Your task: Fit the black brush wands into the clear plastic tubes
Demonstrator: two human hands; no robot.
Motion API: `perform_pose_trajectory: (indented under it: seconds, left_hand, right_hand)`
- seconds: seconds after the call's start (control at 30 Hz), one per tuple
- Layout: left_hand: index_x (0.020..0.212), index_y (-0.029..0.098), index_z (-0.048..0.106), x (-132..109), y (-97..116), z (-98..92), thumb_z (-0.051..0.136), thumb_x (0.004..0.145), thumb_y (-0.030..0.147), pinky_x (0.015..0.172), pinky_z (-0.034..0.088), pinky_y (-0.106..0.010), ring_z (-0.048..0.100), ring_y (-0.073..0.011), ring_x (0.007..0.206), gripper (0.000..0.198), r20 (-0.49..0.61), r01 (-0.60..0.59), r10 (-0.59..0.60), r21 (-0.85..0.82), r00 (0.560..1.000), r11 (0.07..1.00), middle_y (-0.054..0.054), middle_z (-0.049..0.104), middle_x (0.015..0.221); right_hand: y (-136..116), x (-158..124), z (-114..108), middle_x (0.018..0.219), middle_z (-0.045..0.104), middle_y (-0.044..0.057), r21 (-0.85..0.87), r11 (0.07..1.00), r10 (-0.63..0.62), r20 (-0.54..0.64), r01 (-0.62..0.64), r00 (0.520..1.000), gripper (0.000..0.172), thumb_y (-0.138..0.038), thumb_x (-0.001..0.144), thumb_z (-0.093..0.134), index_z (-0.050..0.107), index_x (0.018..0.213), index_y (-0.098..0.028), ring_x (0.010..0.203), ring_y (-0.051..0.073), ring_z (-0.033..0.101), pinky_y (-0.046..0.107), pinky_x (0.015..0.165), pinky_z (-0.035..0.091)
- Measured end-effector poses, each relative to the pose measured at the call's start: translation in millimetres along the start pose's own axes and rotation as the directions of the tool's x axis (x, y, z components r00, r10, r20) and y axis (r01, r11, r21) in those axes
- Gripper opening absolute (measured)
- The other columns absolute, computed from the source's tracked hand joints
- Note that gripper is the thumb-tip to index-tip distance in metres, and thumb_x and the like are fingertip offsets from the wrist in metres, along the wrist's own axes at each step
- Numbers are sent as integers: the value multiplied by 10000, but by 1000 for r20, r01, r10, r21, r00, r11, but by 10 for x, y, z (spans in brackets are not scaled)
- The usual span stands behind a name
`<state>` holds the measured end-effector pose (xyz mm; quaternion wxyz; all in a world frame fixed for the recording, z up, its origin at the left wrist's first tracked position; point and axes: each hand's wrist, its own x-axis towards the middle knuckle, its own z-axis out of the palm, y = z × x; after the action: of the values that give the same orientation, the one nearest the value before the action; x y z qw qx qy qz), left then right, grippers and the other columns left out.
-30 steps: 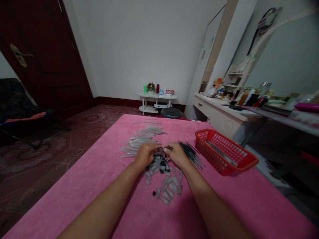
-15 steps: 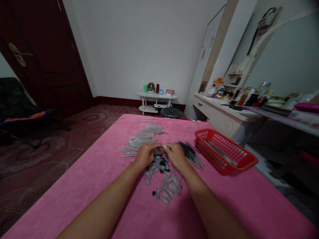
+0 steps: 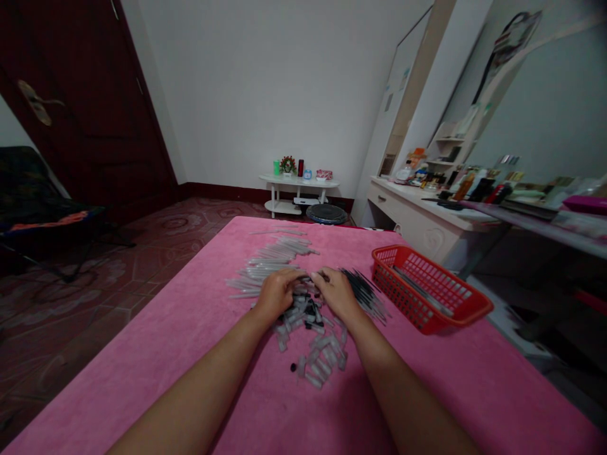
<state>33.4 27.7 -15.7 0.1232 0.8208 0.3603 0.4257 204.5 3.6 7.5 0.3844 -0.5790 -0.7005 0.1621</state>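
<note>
Left hand (image 3: 276,294) and right hand (image 3: 336,292) were at the far end of a pile of small clear and black pieces (image 3: 308,314) on a pink cloth (image 3: 180,316); fingers on both curled inward, tips close together; couldn't tell whether either gripped anything, too small and dark; clear tubes (image 3: 272,260) lay in rows beside and beyond left hand; dark sticks (image 3: 361,292) fanned out just beside right hand; red basket (image 3: 429,323) stood farther right, long thin rods (image 3: 422,291) in it; black bit (image 3: 293,367) lay nearer the person.
</note>
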Motion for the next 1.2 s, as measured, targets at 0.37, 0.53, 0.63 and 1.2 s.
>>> perform_pose_trajectory:
  seconds: [0.37, 0.53, 0.63, 1.2]
  left_hand:
    - [1065, 219, 681, 0, 15, -9, 492, 746, -3, 847, 497, -349, 636, -203, 953, 432, 2, -23, 23, 19, 1000, 1000, -62, 707, 995]
    - [1078, 228, 676, -2, -4, -4, 492, 749, -3, 861, 492, -349, 632, -200, 965, 442, 14, -32, 32, 7, 999, 999, -55, 705, 1009]
    - [1073, 224, 680, -1, -5, -11, 491, 748, -3, 877, 486, -348, 630, -199, 977, 438, -2, -16, 16, -3, 1000, 1000, -57, 704, 1017]
    - [1086, 230, 671, -1, 8, -19, 482, 743, -14, 866, 489, -352, 630, -202, 974, 462, 22, -49, 49, -8, 999, 999, -64, 702, 1012]
  right_hand:
    - [-25, -6, -25, 646, 631, 4, -18, 1000, -1, 19, 1, 1000, 223, -381, 795, 555, 623, 719, -184, 602, 135, 554, 209, 545, 334]
    - [-57, -12, -55, 557, 588, 11, -102, 994, 30, 51, -24, 998, 392, -413, 872, 431, 584, 595, -182, 556, 133, 526, 217, 532, 316]
    - [-65, -15, -75, 666, 642, 10, -78, 997, 3, 38, 0, 999, 224, -371, 814, 532, 638, 739, -189, 619, 135, 553, 210, 557, 329]
    - [-55, -8, -72, 581, 555, -9, -99, 995, -10, 52, 15, 999, 311, -401, 840, 492, 570, 634, -182, 574, 124, 498, 212, 534, 279]
